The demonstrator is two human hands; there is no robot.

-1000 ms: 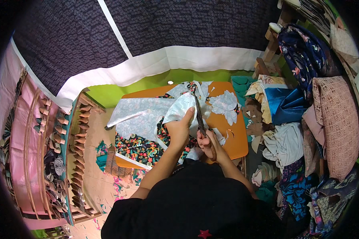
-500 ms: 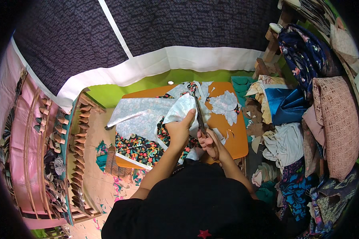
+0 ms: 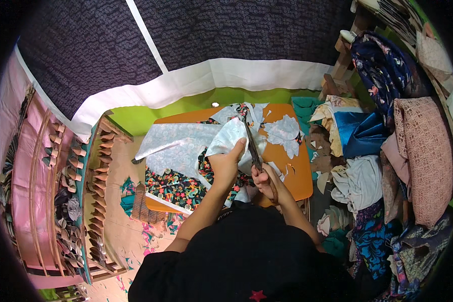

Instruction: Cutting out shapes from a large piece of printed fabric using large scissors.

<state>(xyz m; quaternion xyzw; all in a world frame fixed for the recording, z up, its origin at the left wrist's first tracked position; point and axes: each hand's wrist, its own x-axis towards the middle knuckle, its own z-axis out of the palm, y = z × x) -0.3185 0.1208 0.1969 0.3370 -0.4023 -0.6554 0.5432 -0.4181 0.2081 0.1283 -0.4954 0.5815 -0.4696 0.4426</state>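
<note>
Pinched in my left hand [image 3: 226,168] is a white piece of fabric [image 3: 227,138], lifted above the orange table [image 3: 299,173], thumb on top. My right hand [image 3: 267,181] grips large dark scissors [image 3: 253,148], their blades pointing away from me along the right edge of that piece. Whether the blades are apart I cannot tell. Under and left of my left hand lies floral fabric [image 3: 173,191], black with bright flowers, its pale reverse side [image 3: 178,146] showing on the folded part. Pale cut pieces [image 3: 284,133] lie to the right of the scissors.
Heaped fabrics, among them a white cloth [image 3: 357,183], a blue satin one [image 3: 360,132] and a pink lace one [image 3: 423,156], crowd the right side. Shoe lasts line a wooden rack [image 3: 88,201] at left. Scraps [image 3: 148,234] litter the floor. A dark patterned curtain [image 3: 246,30] hangs beyond.
The scissors and my right hand have shifted very slightly. My left hand keeps its hold on the white piece, almost unmoved.
</note>
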